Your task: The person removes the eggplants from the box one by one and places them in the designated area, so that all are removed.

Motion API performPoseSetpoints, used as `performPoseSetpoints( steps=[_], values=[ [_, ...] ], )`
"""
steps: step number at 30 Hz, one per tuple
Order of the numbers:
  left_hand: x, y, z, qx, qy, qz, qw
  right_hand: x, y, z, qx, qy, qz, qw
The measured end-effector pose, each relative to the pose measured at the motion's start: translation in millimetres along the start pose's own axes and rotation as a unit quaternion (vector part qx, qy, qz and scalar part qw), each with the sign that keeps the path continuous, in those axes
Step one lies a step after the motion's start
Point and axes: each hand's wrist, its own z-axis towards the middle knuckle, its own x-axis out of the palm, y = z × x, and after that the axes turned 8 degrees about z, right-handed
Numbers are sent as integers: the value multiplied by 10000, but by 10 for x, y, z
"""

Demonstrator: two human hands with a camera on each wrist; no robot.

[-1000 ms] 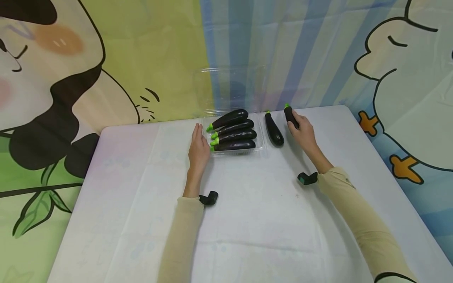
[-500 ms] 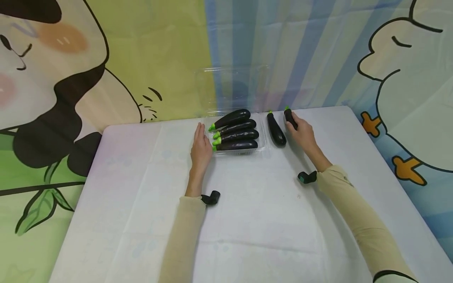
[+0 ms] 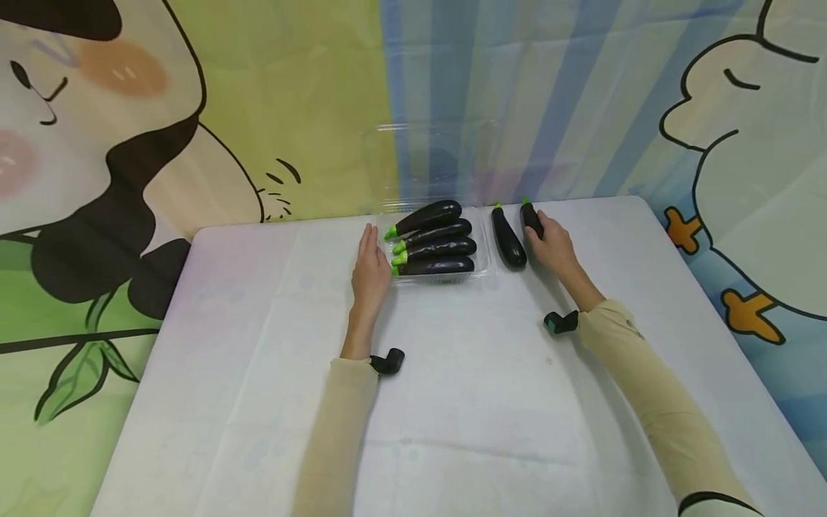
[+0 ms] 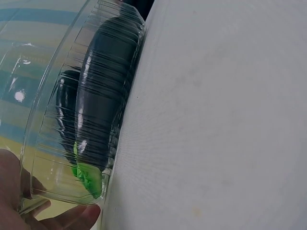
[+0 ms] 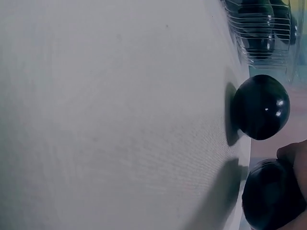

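Note:
A clear plastic clamshell box (image 3: 483, 253) stands near the back of the table with its lid raised. Several dark eggplants (image 3: 434, 248) with bright green stem ends lie side by side in it. My left hand (image 3: 371, 276) rests along the box's left side, fingers straight; in the left wrist view its fingertips (image 4: 91, 214) are right at the box's corner. To the right of the box lies a loose eggplant (image 3: 508, 240). Beyond it, my right hand (image 3: 554, 248) grips another eggplant (image 5: 268, 196), whose shadow shows on the tabletop in the right wrist view.
A white cloth covers the table (image 3: 452, 402). Just behind its back edge hangs a printed curtain (image 3: 323, 108) with cartoon animals, and the raised lid (image 3: 429, 129) stands in front of that curtain. Each wrist wears a small black camera (image 3: 388, 361).
The head view has shifted slightly. My right hand, with its eggplant, has come a little nearer to the loose eggplant and the box. My left hand stays at the box's side.

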Motion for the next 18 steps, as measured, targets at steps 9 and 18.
performPoseSetpoints(
  steps=[9,18],
  values=[
    [18,11,-1,-16,-36,43,10000,12,-69,38,229,579,-33,9981],
    [23,22,16,35,-59,133,9999,4,-99,86,177,964,-61,9952]
  ],
)
